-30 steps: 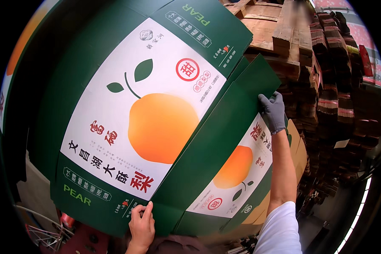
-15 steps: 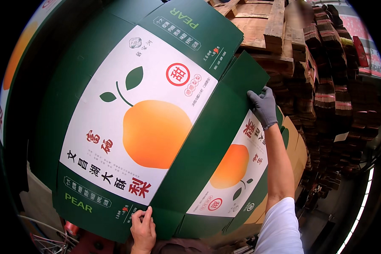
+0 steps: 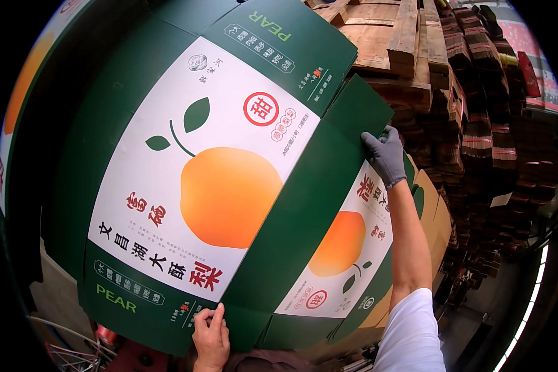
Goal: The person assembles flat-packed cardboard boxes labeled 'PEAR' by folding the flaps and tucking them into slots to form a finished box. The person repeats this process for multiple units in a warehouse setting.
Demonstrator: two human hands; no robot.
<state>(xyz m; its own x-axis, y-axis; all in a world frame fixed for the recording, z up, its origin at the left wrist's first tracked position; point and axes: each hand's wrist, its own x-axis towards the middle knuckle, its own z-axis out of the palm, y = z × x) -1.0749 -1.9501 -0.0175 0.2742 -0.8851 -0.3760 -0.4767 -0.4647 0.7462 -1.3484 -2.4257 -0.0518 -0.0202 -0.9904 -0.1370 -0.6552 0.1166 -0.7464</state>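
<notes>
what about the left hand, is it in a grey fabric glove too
No, the left hand is bare against the printed green cardboard, while the right hand is gloved.

That broad dark-green carton panel (image 3: 186, 133) slants, flat, a big orange pear (image 3: 228, 198) printed on white; against its edge, a narrower panel (image 3: 316, 201) shows a smaller pear (image 3: 338, 243).

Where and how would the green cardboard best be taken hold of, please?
I'd pinch the cardboard by its outer edges with both hands: from below at the lower edge, where the left hand is, and from the right at the upper-right flap, where the gloved right hand is. It looks broad, thin and creased, so two spread grips should probably limit bending.
</notes>
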